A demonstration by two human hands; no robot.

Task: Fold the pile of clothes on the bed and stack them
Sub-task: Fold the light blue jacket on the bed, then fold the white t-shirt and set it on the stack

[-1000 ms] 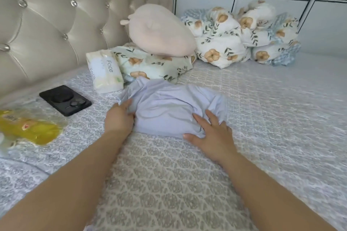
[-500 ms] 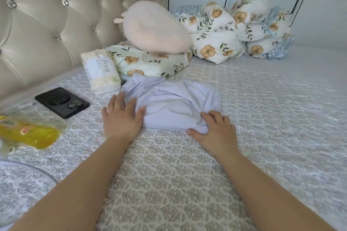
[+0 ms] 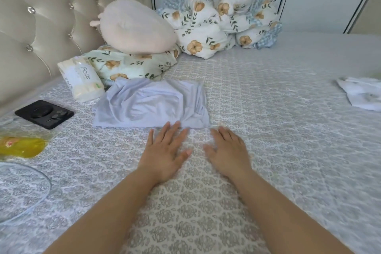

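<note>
A folded pale lilac garment (image 3: 152, 105) lies on the patterned bedspread (image 3: 268, 119) near the headboard side. My left hand (image 3: 167, 150) lies flat just in front of it, fingers straight, fingertips at its near edge. Beside it my right hand (image 3: 227, 150) hovers flat and slightly blurred over the bedspread, holding nothing. A white garment (image 3: 362, 94) lies at the right edge of the view, partly cut off.
A pack of face tissues (image 3: 81, 78), a black phone (image 3: 44, 113) and a yellow packet (image 3: 21, 146) lie at the left. A floral pillow (image 3: 132, 65) with a pink cushion (image 3: 136, 28) and a bundled floral quilt (image 3: 220, 20) sit at the back. A clear dish rim (image 3: 44, 189) shows lower left.
Both hands have let go of the lilac garment and pulled back toward me onto the bedspread. The view has turned right, bringing the white garment into sight.
</note>
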